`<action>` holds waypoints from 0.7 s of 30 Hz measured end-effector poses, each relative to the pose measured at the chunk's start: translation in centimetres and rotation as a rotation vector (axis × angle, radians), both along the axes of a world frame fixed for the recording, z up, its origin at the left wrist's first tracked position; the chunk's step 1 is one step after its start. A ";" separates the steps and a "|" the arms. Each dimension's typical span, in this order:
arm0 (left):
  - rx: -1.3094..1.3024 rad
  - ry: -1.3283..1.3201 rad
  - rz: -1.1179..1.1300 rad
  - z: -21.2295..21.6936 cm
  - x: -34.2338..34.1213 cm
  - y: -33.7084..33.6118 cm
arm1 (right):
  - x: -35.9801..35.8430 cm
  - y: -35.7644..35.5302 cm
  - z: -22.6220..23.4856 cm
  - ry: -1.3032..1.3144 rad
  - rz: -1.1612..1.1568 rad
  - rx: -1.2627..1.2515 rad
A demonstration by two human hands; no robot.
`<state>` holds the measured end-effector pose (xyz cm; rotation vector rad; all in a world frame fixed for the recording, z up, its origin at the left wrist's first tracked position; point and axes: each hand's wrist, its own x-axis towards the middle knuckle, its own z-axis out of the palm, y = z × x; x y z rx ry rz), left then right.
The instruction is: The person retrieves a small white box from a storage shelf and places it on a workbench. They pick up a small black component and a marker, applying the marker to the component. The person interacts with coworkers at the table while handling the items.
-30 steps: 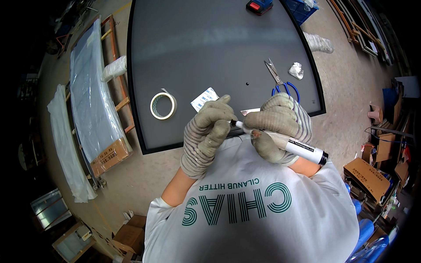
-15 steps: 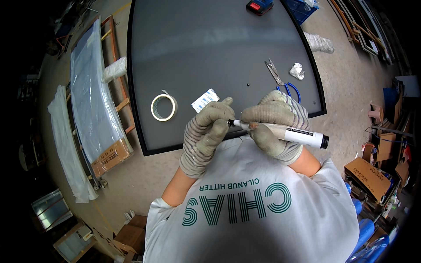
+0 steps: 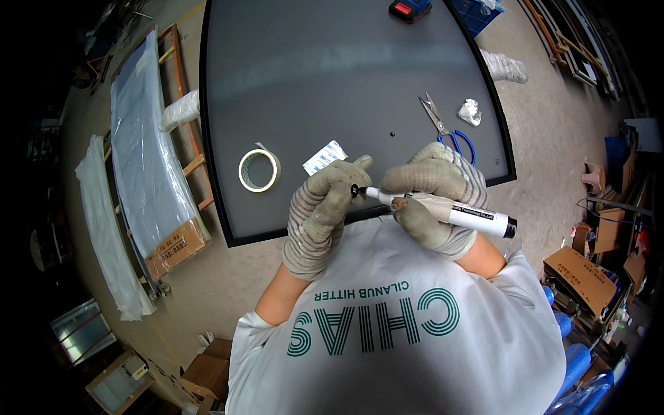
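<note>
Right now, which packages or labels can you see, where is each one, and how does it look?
Small sachet: on the dark table beside the tape roll, flat, white and blue.
Marker label: on the white marker in the right hand, dark print.
Cardboard box: floor at right, brown, rectangular.

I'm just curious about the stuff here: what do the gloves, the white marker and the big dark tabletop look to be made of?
The gloves, left hand and right hand, look like knitted fabric: ribbed, striped cuffs and a matte, grubby weave. The white marker seems smooth plastic with a slight sheen and a black end. The dark tabletop is a flat grey panel reflecting soft light, perhaps glass or coated board; I cannot tell which.
</note>
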<state>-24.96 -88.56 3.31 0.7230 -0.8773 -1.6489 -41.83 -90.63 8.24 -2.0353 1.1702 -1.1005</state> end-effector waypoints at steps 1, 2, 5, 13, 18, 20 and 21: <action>0.007 -0.002 0.005 0.0 0.0 0.0 | 0.1 0.0 0.2 -0.008 0.006 0.024; 0.001 0.002 -0.001 -0.1 0.1 0.0 | 0.2 0.0 0.4 -0.016 0.012 0.048; -0.002 0.008 -0.012 -0.2 0.0 0.0 | 0.2 0.4 -0.2 -0.012 -0.031 0.062; 0.046 0.001 0.014 0.4 -0.1 0.5 | 0.6 0.4 -0.2 0.023 -0.018 -0.033; 0.009 0.052 0.000 -0.3 0.3 0.6 | 0.4 0.5 -0.4 0.016 -0.001 -0.055; 0.004 0.043 -0.003 -0.1 0.2 0.6 | 0.5 0.6 -0.5 0.008 -0.006 -0.012; -0.001 0.037 -0.005 0.0 0.2 0.6 | 0.6 0.6 -0.4 0.012 -0.005 -0.024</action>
